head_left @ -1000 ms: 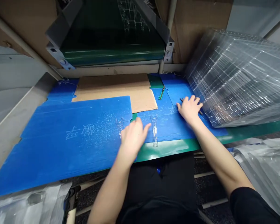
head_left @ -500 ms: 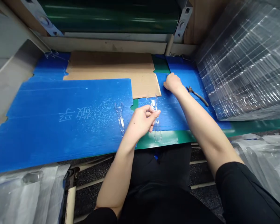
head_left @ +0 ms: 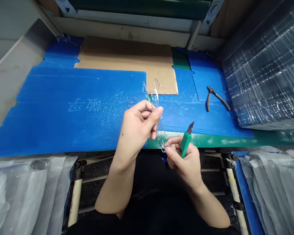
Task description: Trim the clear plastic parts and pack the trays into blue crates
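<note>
Head view: I'm looking straight down at both hands, working up over the front edge of the counter.

Left hand: closed, thumb and fingers pinching the upper part of a clear plastic piece.

Right hand: clamped around a green utility knife, blade up, not on the plastic right now; my fingertips are on the piece's lower end.

Piece: held in the air between my hands, above the blue corrugated sheet.

Around me: a small clear scrap on that sheet, cardboard beyond it, pliers lying to the right, then a big plastic-wrapped stack against them. Plastic sacks sit low on the left, more on the right.
</note>
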Available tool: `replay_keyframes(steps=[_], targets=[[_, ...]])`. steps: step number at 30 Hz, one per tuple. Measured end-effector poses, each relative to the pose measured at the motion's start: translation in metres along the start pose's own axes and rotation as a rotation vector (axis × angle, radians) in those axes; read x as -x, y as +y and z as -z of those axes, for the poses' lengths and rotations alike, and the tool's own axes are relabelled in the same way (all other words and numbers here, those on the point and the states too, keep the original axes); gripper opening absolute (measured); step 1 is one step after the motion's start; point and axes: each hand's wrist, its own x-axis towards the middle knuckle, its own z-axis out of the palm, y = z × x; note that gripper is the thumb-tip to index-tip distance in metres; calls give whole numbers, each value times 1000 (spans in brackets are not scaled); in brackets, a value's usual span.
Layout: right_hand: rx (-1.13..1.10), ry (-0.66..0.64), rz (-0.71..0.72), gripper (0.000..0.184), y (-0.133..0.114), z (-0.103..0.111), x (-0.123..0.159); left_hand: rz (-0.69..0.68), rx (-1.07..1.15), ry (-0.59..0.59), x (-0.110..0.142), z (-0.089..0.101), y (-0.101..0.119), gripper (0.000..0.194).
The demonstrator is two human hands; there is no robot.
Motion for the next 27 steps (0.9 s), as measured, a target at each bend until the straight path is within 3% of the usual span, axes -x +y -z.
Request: replay_keyframes(steps=[3,5,8,11,16,19,22,25,27], targets=[[-10,-48,-39,30,1,-1,-3,-58,-12,47,2,-1,-5,38],[-8,-60,-46,30,4,-1,-2,-15,72,11,1,1,-9,31],[-50,26,27,37,13,1,7,47,249,-23,-2,9,-15,31],[-102,99,97,36,20,8,15,-11,284,-7,-1,21,-23,38],[-28,142,105,18,17,28,15,-23,14,-69,15,32,-38,40],[125,199,145,25,7,38,13,-60,-187,-67,25,29,-41,29],[245,170,118,29,-2,44,13,-96,-223,-101,30,25,-40,16],[196,131,67,39,-7,48,13,-177,-292,-144,31,25,-39,7],[160,77,31,37,-9,51,15,-305,-422,-187,30,27,-40,14]])
